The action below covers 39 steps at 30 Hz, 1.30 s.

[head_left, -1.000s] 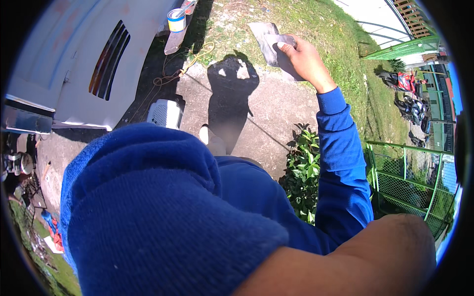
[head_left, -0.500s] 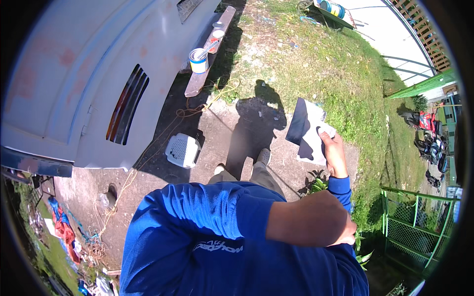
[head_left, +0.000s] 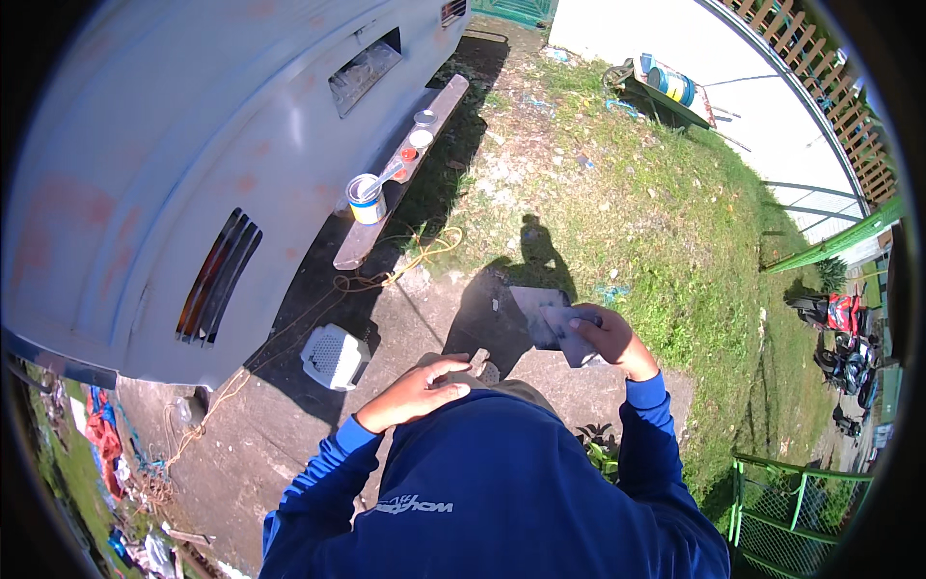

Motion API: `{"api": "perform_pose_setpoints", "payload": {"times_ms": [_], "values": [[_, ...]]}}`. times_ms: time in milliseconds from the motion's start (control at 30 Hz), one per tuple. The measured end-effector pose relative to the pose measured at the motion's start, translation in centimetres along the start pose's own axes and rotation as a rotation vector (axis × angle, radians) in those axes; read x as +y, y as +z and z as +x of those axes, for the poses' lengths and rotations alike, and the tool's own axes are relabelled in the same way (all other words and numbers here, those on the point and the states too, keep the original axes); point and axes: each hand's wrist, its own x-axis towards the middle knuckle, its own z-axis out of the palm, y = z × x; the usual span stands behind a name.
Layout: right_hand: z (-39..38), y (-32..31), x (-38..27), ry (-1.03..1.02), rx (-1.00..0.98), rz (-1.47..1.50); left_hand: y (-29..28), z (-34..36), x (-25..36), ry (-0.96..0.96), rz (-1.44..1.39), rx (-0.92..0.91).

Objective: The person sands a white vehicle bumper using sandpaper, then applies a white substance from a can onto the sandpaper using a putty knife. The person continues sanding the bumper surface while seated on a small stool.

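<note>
My right hand (head_left: 610, 340) is closed on some thin flat plates (head_left: 555, 323), pale grey-white with dark smudges, held out over the concrete. Their exact kind cannot be made out. Over at my waist, my left hand (head_left: 417, 394) has its fingers stretched and holds nothing. Ahead and to the left, an open paint can (head_left: 367, 205) with a blue, white and yellow band stands on a wooden plank (head_left: 359, 249). A flat stick or blade (head_left: 385, 178) lies across its mouth.
A white vehicle body panel (head_left: 125, 193) with reddish patches fills the left. Below it sits a white perforated stool (head_left: 333, 357). A yellowish rope (head_left: 395, 280) trails over the concrete. Grass (head_left: 637, 232) lies ahead, a green mesh gate (head_left: 796, 511) and motorcycles (head_left: 844, 357) at right.
My left arm, which lay across my body with its hand by the right forearm, has swung back left and its fingers are extended. The right hand has moved the plates left; the view has shifted.
</note>
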Motion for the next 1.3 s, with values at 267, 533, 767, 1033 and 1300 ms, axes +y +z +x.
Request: {"api": "perform_pose_setpoints", "payload": {"times_ms": [267, 533, 767, 1033, 1300], "values": [[8.6, 1.5, -7.7, -0.113, -0.663, -0.393, -2.7, 8.1, 6.7, 0.182, 0.314, 0.219], [18.3, 3.1, -4.6, 0.132, -0.056, 0.807, -6.8, 5.8, -2.0, 0.250, -1.014, 0.927], [27.5, 14.5, -3.8, 0.068, -0.202, 1.005, -8.9, 6.6, -4.7, 0.223, -1.159, 0.927], [31.2, 21.5, -9.7, 0.127, -0.524, 0.735, -16.9, 5.7, -7.6, 0.076, -0.938, 0.871], [34.6, 25.0, -17.6, -0.632, -0.851, -0.423, -22.9, 1.5, -7.0, -0.168, -0.235, 0.576]]}}
